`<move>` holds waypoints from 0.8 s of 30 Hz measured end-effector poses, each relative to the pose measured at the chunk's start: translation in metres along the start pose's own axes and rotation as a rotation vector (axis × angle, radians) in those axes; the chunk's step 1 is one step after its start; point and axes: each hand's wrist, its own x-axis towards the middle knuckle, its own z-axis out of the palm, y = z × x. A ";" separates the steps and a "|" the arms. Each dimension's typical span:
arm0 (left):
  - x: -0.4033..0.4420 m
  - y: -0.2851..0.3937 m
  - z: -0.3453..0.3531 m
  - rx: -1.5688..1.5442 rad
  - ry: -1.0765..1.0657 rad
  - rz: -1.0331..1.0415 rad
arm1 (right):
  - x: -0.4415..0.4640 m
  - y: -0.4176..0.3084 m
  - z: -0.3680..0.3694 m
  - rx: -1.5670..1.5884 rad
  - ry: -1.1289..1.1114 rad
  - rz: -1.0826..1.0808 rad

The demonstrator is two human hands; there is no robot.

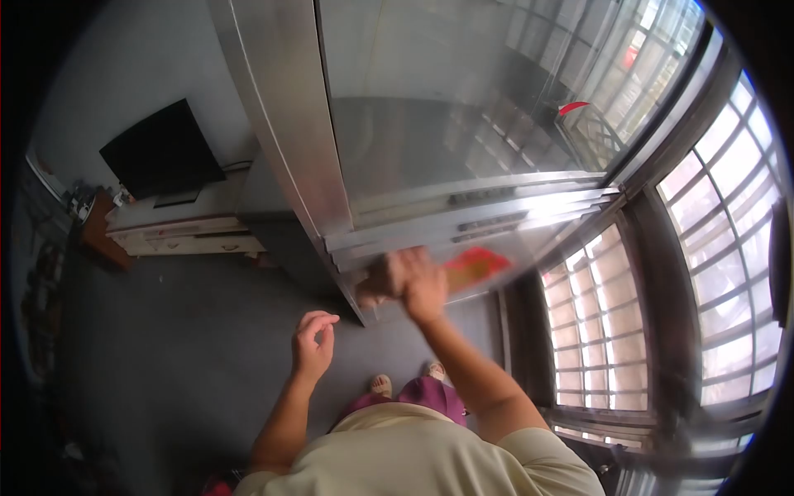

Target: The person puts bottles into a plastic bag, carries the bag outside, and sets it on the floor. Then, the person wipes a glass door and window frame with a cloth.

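Note:
My right hand (420, 285) is blurred by motion, its fingers closed on a bunched brownish-grey cloth (376, 285). The cloth lies against the lower left part of a metal-framed glass door (447, 136), below its shiny crossbar (471, 217). Just right of that hand, a red and gold paper decoration (478, 269) shows on the lower panel. My left hand (313, 343) hangs lower and to the left, apart from the door. Its fingers are curled towards the thumb, with nothing visible in them.
A black monitor (161, 149) stands on a white cabinet with drawers (186, 240) at left. Barred windows (595, 322) line the right side. Grey floor (190, 347) stretches to the left, and my sandalled feet (380, 385) are below the door.

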 end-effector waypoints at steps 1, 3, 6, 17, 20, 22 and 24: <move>0.002 -0.002 -0.003 0.017 0.016 0.023 | 0.001 0.026 -0.004 -0.059 0.003 0.100; 0.003 -0.004 -0.009 0.029 0.045 0.040 | 0.004 0.050 -0.018 -0.136 0.197 -0.004; -0.003 -0.005 -0.013 0.015 0.061 0.013 | 0.007 0.014 0.009 -0.105 0.264 0.120; 0.017 -0.010 0.022 -0.152 0.047 -0.074 | 0.009 -0.070 0.017 0.187 0.000 -0.315; 0.022 -0.016 0.046 -0.249 0.085 -0.064 | 0.000 -0.066 0.007 0.254 -0.019 -0.326; 0.026 -0.018 0.053 -0.223 0.061 -0.061 | -0.004 -0.062 -0.003 0.395 -0.021 -0.335; 0.029 -0.011 0.055 -0.203 0.043 -0.067 | -0.005 -0.057 -0.008 0.530 -0.027 -0.333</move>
